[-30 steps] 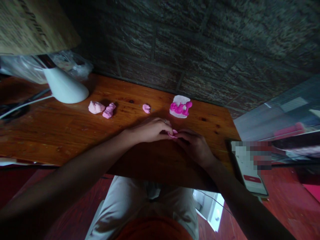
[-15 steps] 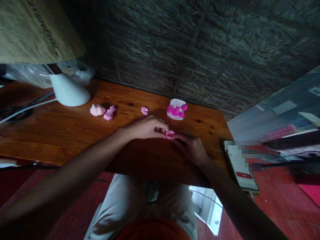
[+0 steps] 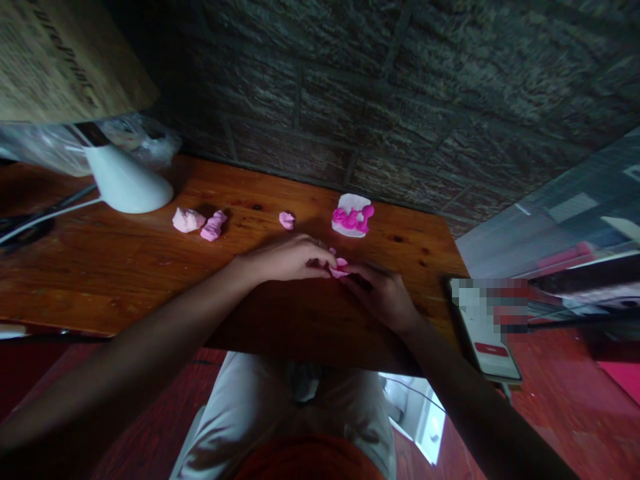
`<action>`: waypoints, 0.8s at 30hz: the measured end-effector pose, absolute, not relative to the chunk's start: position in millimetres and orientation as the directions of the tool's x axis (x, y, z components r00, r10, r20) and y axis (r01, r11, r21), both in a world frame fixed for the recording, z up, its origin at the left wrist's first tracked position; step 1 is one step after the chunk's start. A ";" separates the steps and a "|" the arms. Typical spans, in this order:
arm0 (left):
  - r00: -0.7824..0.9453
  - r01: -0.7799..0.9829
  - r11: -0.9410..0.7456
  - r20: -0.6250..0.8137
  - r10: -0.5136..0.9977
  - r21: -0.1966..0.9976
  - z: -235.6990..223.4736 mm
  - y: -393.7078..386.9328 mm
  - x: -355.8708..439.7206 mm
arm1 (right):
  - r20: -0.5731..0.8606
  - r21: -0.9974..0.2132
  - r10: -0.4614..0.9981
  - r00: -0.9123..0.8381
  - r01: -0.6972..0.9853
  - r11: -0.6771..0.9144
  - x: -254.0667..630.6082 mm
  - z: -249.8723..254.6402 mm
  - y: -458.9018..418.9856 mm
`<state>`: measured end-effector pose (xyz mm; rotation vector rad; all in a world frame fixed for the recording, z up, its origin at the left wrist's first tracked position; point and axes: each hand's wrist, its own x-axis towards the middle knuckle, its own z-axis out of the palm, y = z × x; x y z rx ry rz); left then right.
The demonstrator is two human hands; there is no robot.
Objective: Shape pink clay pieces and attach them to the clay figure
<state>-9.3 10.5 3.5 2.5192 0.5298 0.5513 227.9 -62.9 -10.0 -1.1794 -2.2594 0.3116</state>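
Between the fingertips of both hands is a small piece of pink clay, light pink with a brighter pink part. My left hand pinches it from the left, and my right hand grips its right side. The fingertips cover part of it. Just beyond the hands lies a pale slab bearing bright pink clay shapes. A small pink clay lump sits beyond my left hand. Farther left are a pale pink clay lump and a knobbly pink one close beside it.
A lamp with a white base and a printed shade stands at the left, with clear plastic bags behind. A phone or tablet rests at the right edge of the wooden table. A brick-patterned wall backs it.
The view has shifted slightly, moving the lamp and clay lumps a little left in the picture. Both hands stay on the pink clay piece, which shows at a slightly different angle.
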 end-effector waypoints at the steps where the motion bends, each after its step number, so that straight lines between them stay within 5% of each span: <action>1: 0.842 0.271 -0.815 0.283 0.458 0.513 3.6 10.4 -9.1 | 0.375 -0.446 0.807 -0.457 0.674 0.589 227.9 -10.3 -62.5; 24: 0.860 0.309 -0.856 0.263 0.438 0.415 1.4 12.8 -6.3 | 0.357 -0.442 0.790 -0.500 0.655 0.614 230.6 -15.4 -58.4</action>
